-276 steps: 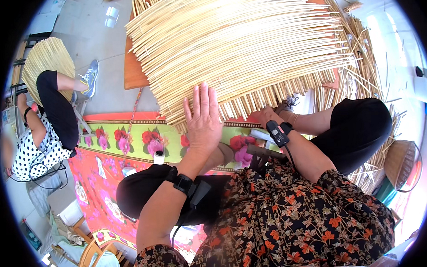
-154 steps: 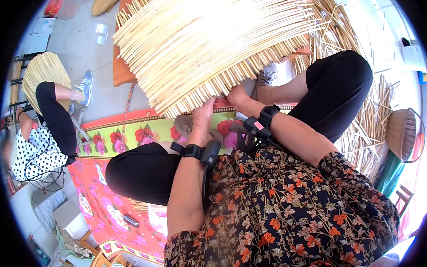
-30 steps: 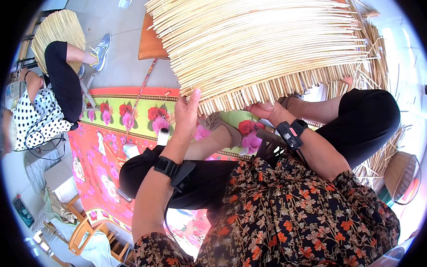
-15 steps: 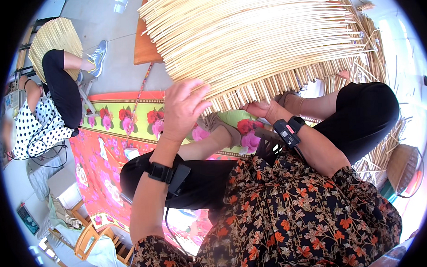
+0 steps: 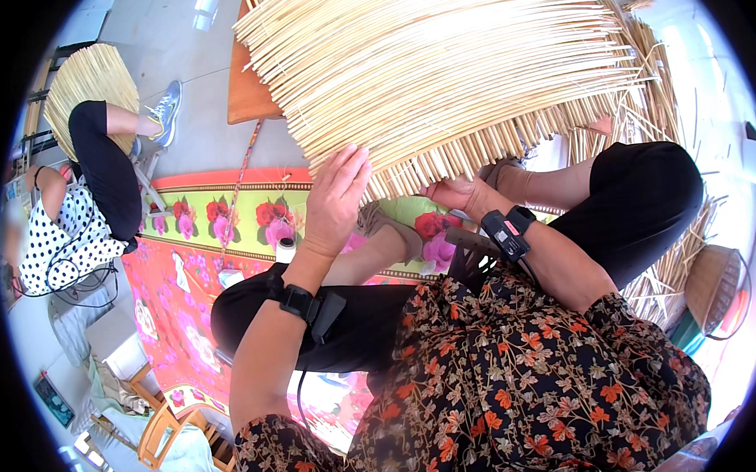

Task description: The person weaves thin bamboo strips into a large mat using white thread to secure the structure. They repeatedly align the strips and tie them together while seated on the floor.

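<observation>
A large mat of pale, straight stalks point(image 5: 439, 76), bound in rows with thin thread, spreads in front of me. Its near edge is a line of cut stalk ends. My left hand point(image 5: 337, 200) lies against the mat's near left corner, fingers stretched out and close together; the thumb is mostly hidden. Under the near edge, my right hand point(image 5: 453, 192) has its fingers bent and closed at the stalk ends, partly covered by the mat. Both wrists wear black straps with small devices.
The mat rests over an orange-brown board point(image 5: 252, 86). Loose stalks point(image 5: 662, 268) lie at the right beside a woven basket point(image 5: 713, 282). A red flowered cloth point(image 5: 176, 301) covers the floor. At the left sits another person point(image 5: 70, 238) with a similar stalk piece point(image 5: 90, 88).
My left hand's bent fingers have straightened and lie flatter along the mat's corner, the hand slightly further right. My right hand stays at the near edge. The whole view has shifted a little.
</observation>
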{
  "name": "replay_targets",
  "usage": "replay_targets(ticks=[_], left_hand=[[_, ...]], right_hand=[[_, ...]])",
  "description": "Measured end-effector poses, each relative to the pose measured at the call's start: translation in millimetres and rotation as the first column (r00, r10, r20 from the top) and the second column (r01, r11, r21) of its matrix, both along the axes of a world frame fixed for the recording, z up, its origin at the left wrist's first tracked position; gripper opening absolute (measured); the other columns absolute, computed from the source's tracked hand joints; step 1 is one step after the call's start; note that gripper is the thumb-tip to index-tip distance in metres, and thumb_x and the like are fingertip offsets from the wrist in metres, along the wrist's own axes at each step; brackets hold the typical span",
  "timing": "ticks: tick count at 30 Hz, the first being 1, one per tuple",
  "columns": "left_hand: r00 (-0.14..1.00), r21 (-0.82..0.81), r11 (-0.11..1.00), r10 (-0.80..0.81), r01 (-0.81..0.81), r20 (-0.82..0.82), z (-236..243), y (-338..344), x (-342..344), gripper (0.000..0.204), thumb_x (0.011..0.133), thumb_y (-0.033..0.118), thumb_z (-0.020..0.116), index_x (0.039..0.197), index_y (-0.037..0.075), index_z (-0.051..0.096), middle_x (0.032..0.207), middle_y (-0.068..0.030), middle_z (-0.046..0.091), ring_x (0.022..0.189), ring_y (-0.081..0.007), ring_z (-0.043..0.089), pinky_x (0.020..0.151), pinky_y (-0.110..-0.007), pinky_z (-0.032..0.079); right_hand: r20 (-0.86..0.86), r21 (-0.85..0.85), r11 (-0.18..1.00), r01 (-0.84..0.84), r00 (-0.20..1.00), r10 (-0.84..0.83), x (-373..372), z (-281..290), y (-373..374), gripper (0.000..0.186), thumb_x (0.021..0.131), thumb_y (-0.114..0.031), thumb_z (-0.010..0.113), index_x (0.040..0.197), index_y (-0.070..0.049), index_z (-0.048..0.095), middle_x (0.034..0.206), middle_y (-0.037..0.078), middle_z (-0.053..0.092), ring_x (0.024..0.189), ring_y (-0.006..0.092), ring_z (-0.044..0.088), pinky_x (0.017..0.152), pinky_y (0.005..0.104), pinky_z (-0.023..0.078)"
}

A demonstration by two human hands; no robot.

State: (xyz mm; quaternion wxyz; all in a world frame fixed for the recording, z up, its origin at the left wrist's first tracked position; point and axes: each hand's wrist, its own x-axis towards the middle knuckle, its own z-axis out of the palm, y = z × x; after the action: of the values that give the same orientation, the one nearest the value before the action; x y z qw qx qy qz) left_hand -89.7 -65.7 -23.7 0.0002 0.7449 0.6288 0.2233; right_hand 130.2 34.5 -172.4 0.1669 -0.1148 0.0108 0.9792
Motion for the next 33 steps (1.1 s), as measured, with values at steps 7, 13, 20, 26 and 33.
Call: replay_targets(ticks=[7,13,20,26,33], left_hand=[[0.996,0.041,0.999,0.026,-0.029,0.087,6.8,-2.4,4.4,0.024,0.091,0.006,0.065,0.113,0.004,0.075,0.125,-0.0131,0.071,0.123,-0.0308,0.065,0.108,-0.047,0.051],[0.997,-0.039,0.998,-0.055,0.053,-0.059,20.9,-9.4,1.5,0.04,0.09,0.012,0.069,0.129,0.002,0.066,0.139,-0.0147,0.063,0.133,-0.0329,0.058,0.115,-0.053,0.041],[0.967,0.014,0.999,-0.035,0.04,-0.253,7.9,-18.4,2.0,0.044,0.095,0.022,0.066,0.136,0.007,0.059,0.147,-0.0139,0.058,0.135,-0.0299,0.057,0.118,-0.052,0.037],[0.958,0.2,0.978,0.003,0.057,-0.287,37.9,3.3,4.5,0.024,0.096,0.016,0.063,0.118,0.008,0.072,0.129,-0.012,0.071,0.122,-0.0285,0.067,0.109,-0.046,0.049],[0.938,0.224,0.971,-0.004,0.087,-0.348,53.7,8.3,10.5,0.024,0.096,0.016,0.064,0.117,0.006,0.072,0.126,-0.0128,0.072,0.12,-0.0291,0.068,0.106,-0.044,0.052]], right_hand=[[0.07,-0.038,0.999,-0.001,0.998,0.004,-4.3,19.5,-2.1,0.051,0.095,-0.031,0.071,0.137,-0.005,0.058,0.137,0.011,0.065,0.125,0.0259,0.062,0.11,0.0445,0.049],[0.178,-0.049,0.998,0.03,0.984,-0.02,-3.0,32.9,-8.9,0.052,0.092,-0.03,0.075,0.136,-0.006,0.06,0.133,0.01,0.067,0.121,0.0255,0.063,0.106,0.0468,0.051],[0.194,-0.104,0.993,0.049,0.981,-0.029,-10.2,37.2,-10.6,0.036,0.105,-0.027,0.058,0.135,-0.006,0.059,0.129,0.008,0.068,0.114,0.0225,0.065,0.095,0.0399,0.057],[0.084,-0.12,0.989,0.084,0.994,-0.074,-2.9,72.6,-8.3,0.038,0.105,-0.029,0.057,0.136,-0.007,0.058,0.129,0.008,0.067,0.113,0.0206,0.065,0.091,0.0381,0.059],[0.148,0.196,0.977,0.087,0.982,-0.118,-0.3,89.0,2.5,0.045,0.103,-0.035,0.062,0.139,-0.009,0.056,0.135,0.009,0.064,0.118,0.0202,0.064,0.099,0.043,0.056]])
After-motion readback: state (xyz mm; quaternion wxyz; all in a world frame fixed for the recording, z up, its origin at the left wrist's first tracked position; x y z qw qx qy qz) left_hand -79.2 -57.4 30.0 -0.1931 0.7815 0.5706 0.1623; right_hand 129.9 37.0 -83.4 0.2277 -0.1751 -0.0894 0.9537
